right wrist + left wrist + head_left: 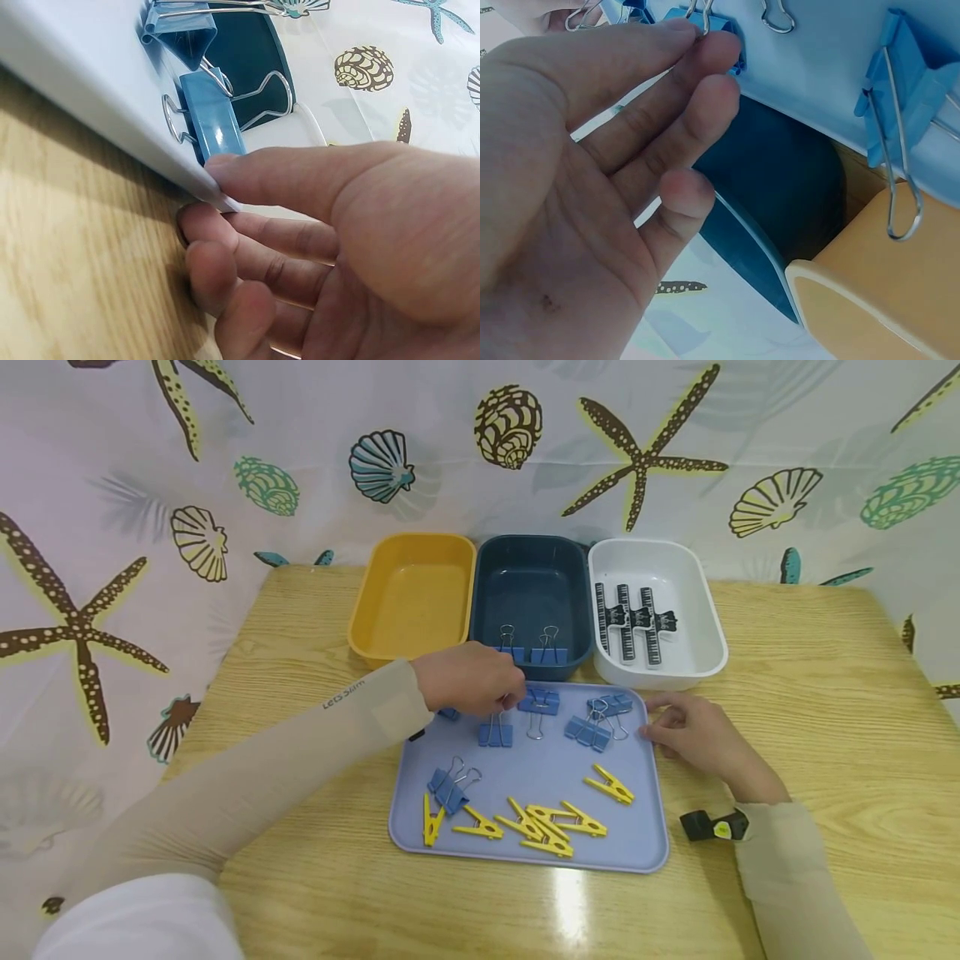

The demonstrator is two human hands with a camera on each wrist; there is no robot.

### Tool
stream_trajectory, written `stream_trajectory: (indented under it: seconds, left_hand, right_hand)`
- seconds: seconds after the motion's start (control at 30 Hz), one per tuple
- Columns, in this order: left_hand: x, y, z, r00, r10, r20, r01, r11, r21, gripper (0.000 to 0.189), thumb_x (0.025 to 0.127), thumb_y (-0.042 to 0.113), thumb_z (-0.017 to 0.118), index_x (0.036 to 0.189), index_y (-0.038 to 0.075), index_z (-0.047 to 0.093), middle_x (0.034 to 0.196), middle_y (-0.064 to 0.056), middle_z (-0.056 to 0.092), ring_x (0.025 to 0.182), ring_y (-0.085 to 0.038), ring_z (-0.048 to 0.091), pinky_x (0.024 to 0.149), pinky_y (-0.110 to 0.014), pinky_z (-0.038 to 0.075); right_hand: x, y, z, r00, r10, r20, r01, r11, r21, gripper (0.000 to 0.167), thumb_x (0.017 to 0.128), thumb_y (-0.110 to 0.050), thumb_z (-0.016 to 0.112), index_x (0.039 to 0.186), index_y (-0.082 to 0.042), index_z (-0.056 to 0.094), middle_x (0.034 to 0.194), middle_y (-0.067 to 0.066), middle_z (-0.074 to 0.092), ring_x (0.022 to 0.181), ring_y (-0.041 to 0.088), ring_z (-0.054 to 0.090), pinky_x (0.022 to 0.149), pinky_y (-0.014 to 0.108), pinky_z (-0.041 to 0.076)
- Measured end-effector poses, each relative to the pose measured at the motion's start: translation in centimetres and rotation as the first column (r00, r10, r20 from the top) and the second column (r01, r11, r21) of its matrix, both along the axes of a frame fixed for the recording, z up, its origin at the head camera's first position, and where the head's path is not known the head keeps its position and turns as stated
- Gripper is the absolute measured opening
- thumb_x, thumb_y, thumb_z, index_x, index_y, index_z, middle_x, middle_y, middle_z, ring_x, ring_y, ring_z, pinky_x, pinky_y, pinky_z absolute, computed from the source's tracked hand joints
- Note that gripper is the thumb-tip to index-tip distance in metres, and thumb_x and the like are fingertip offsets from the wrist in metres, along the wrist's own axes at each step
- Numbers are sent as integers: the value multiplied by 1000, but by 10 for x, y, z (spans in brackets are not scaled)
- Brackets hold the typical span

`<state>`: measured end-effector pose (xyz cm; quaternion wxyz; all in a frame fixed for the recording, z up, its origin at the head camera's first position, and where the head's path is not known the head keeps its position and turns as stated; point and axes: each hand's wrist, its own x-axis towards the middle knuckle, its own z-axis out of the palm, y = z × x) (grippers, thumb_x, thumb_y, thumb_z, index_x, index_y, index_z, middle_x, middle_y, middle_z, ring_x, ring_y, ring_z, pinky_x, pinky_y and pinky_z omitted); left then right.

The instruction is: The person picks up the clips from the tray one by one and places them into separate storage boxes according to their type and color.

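Observation:
My left hand [472,678] reaches over the far edge of the lavender tray [502,785]. In the left wrist view its thumb and index fingertip pinch at a blue binder clip [735,54], with a silver wire handle between them. In the head view that binder clip [540,702] lies by the tray's far rim. My right hand [697,735] grips the tray's right edge near the far corner. In the right wrist view the thumb rests on the rim, close to another blue binder clip [214,112], and the other fingers curl below.
Behind the tray stand a yellow bin [412,652], a dark teal bin [532,672] with two blue clips, and a white bin [660,679] with three black clips [628,622]. Several yellow clothespins [551,831] and other blue clips [448,789] lie on the tray.

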<state>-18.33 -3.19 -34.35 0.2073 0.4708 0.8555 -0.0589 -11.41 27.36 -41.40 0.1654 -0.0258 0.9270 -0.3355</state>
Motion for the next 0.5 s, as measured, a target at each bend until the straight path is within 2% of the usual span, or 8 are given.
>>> stream_trajectory:
  seconds: [0.13,0.37,0.5]
  left_hand:
    - [-1,0,-1,1000,4,13,-4,1000,20,20,95,11,53,100,16,72,89,3,65,77,-14,57,66,-24,44]
    - [0,-2,-3,1000,4,21,-5,999,41,21,95,11,52,99,16,72,90,3,66,78,-14,57,67,-24,46]
    - [0,-2,-3,1000,-2,27,0,998,57,21,95,9,51,96,15,72,84,3,64,74,-14,54,64,-23,41]
  right_hand:
    - [0,0,0,1000,-2,2,2,1000,0,45,89,-17,66,127,4,54,86,12,71,64,14,59,56,25,47]
    - [0,0,0,1000,-3,8,3,1000,-1,45,89,-16,66,127,4,54,86,11,71,64,14,59,57,25,47]
    - [0,0,0,1000,-6,12,6,1000,5,44,89,-17,66,127,4,54,85,11,70,64,15,59,57,25,47]
